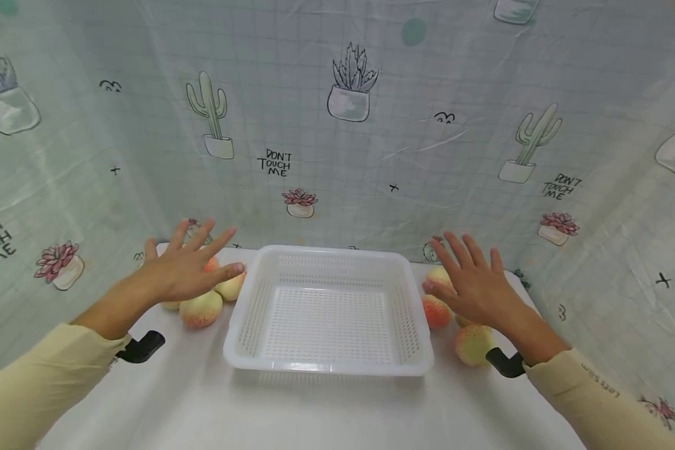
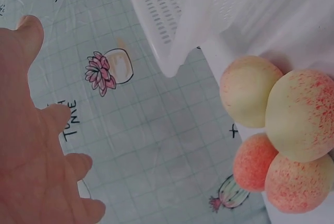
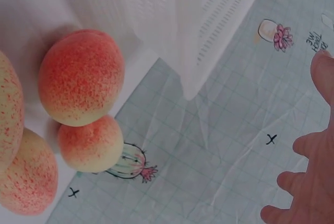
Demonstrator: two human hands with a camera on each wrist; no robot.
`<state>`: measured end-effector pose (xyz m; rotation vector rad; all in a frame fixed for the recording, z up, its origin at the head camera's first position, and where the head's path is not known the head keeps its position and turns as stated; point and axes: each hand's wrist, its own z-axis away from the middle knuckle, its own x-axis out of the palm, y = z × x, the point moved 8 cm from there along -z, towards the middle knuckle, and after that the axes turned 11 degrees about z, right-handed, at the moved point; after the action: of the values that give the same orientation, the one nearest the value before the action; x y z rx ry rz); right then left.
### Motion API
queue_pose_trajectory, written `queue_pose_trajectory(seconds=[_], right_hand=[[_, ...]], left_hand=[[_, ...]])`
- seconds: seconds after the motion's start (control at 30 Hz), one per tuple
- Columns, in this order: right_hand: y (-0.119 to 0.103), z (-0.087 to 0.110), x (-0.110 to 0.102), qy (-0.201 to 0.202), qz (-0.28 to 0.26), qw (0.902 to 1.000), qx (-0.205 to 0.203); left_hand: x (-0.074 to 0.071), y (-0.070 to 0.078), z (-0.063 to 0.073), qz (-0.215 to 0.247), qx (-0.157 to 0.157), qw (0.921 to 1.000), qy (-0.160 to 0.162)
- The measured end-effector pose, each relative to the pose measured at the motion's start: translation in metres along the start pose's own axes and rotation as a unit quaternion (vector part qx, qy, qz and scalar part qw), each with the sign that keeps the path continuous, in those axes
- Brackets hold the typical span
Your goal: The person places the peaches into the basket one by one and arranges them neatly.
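Note:
A white plastic basket (image 1: 326, 365) with slotted walls and a perforated floor stands in the middle of the white table; nothing lies in it. Fingers spread, my left hand (image 1: 182, 274) hovers over several yellow-and-red peaches (image 1: 201, 310) left of the basket. On the other side, my right hand (image 1: 479, 292) is held with fingers apart above several more peaches (image 1: 474, 345), covering part of them. Both hands hold nothing. The left wrist view shows the peaches (image 2: 301, 114) clustered below the left hand (image 2: 26, 140); the right wrist view has redder peaches (image 3: 82, 78) away from the right hand (image 3: 315, 182).
Behind the table and at both sides hangs a grey-green curtain (image 1: 337, 156) printed with potted cacti and words. The white tabletop (image 1: 315, 415) extends in front of the basket. A black strap piece (image 1: 140, 347) shows at the left wrist, another (image 1: 505, 362) at the right.

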<state>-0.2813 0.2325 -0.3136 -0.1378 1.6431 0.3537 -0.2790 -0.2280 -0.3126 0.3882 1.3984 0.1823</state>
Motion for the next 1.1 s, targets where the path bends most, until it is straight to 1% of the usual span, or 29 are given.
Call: queue_pose_trajectory(seconds=[0.13,0.33,0.53,0.63,0.87,1.1], right_hand=[[0.000,0.002,0.008,-0.008,-0.001,1.0000,0.004],[-0.002,0.004,0.015,-0.008,-0.006,0.9999,0.004],[-0.004,0.005,0.021,-0.012,-0.009,0.9999,-0.003],[-0.005,0.006,0.025,-0.013,-0.022,0.9997,-0.003],[-0.005,0.009,0.037,-0.020,-0.044,0.9988,0.010],[-0.006,0.012,0.042,-0.017,-0.056,0.9981,0.019]], left_hand=[[0.004,0.001,-0.002,-0.004,0.000,1.0000,0.002],[0.009,-0.002,0.000,-0.013,0.001,0.9999,0.006],[0.012,-0.005,0.003,-0.003,0.004,0.9999,0.010],[0.013,-0.007,0.004,-0.003,0.003,0.9999,0.011],[0.017,-0.012,0.006,-0.009,0.002,0.9998,0.015],[0.019,-0.015,0.009,0.001,-0.005,0.9997,0.024]])
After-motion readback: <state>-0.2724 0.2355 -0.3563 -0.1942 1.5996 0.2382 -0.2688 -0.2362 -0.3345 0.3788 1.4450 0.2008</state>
